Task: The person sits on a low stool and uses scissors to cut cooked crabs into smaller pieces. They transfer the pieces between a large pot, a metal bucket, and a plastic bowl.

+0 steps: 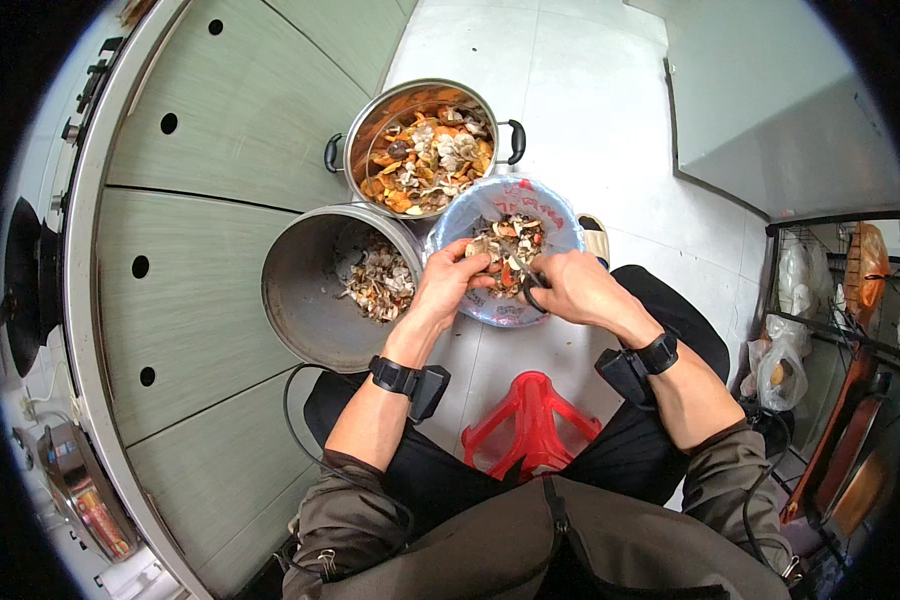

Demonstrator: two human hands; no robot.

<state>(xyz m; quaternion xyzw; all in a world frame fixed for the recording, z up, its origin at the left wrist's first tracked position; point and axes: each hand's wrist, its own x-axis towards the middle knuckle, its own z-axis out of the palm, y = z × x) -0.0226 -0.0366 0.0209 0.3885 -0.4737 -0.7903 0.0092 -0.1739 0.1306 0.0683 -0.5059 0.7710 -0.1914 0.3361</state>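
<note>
My left hand [450, 279] pinches a pale mushroom piece [483, 246] over a bin lined with a clear plastic bag [562, 206]. Black-handled scissors [534, 294] are in my right hand [579, 283], their blades pointing at that piece. Brown, white and orange mushroom scraps [523, 227] lie inside the bin below. Beyond it, a steel stockpot [360, 142] with black handles holds orange mushrooms [399, 196] and greyish-white ones [457, 150]. On the left, a deep grey metal bucket [300, 277] contains pale mushroom pieces [381, 281].
Green cabinet doors [202, 277] rise close on the left, under a counter edge [82, 247]. A red plastic stool [531, 420] is between my legs. To the right are a wire rack [832, 330] with bagged items and a large pale panel [780, 112].
</note>
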